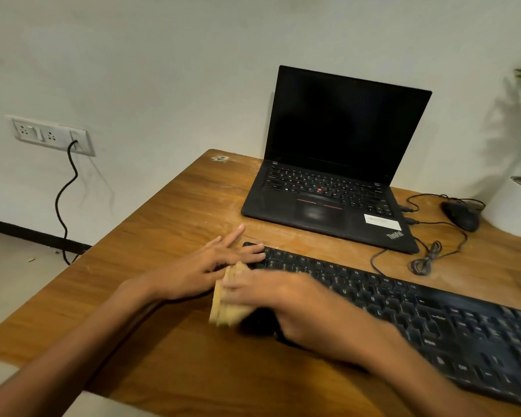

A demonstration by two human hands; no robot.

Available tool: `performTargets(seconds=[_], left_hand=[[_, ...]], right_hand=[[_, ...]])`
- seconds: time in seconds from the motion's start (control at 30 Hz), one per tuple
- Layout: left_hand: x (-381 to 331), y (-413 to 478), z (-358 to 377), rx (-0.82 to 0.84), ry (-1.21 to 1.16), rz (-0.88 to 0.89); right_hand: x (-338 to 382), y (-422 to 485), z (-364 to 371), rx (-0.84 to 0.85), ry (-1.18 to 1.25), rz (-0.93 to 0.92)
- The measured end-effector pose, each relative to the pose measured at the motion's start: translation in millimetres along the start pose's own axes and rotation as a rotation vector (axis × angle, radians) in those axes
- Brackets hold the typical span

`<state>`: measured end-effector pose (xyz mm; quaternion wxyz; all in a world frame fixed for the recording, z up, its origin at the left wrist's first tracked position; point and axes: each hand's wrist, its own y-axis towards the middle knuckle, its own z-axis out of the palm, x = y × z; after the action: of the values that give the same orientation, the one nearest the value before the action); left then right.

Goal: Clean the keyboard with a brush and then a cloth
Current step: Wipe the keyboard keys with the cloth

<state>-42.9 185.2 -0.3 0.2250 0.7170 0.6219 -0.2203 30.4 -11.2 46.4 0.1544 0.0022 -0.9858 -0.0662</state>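
1. Black plastic keyboard point(403, 308) lies slantwise on the wooden table point(163, 224), running from the picture's middle out toward 4 o'clock.
2. The left hand point(205, 269) is at the keyboard's left end, fingers straight and spread, holding nothing. A fingertip or two rests on the corner keys, and the others point toward 1 o'clock.
3. The right hand point(283, 299), blurred, lies over the keyboard's left part, at 4 o'clock from the left hand. Its fingers curl round a tan object point(226, 305) that sticks out toward 8 o'clock. The blur hides whether this is a brush or a cloth.
4. An open laptop point(343, 145), its screen dark, stands at 1 o'clock from the keyboard's left end.
5. A black mouse point(460, 215) sits at 3 o'clock from the laptop, beside a white pot point(518, 212).
6. A wall socket point(51, 135) at 10 o'clock has a black cord plugged in.
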Motion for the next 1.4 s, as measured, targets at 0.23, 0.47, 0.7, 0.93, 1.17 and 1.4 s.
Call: performTargets(seconds=[0.23, 0.47, 0.7, 0.93, 1.17, 1.4], left_hand=[[0, 2, 1, -0.004, 0.029, -0.025], [1, 2, 1, 0.011, 0.033, -0.017], [-7, 8, -2, 0.017, 0.112, -0.048], [-26, 20, 18, 0.057, 0.255, -0.051], [-24, 20, 19, 0.066, 0.263, -0.057], [-25, 18, 16, 0.072, 0.267, -0.062]], right_hand=[[-7, -34, -24, 0.068, -0.039, 0.099], [0, -17, 0, 0.03, -0.039, 0.046], [-23, -55, -40, 0.032, -0.012, 0.279], [-25, -48, -17, -0.035, -0.054, 0.249], [-21, -44, -39, -0.002, -0.103, 0.304], [-30, -71, -35, 0.018, -0.088, 0.359]])
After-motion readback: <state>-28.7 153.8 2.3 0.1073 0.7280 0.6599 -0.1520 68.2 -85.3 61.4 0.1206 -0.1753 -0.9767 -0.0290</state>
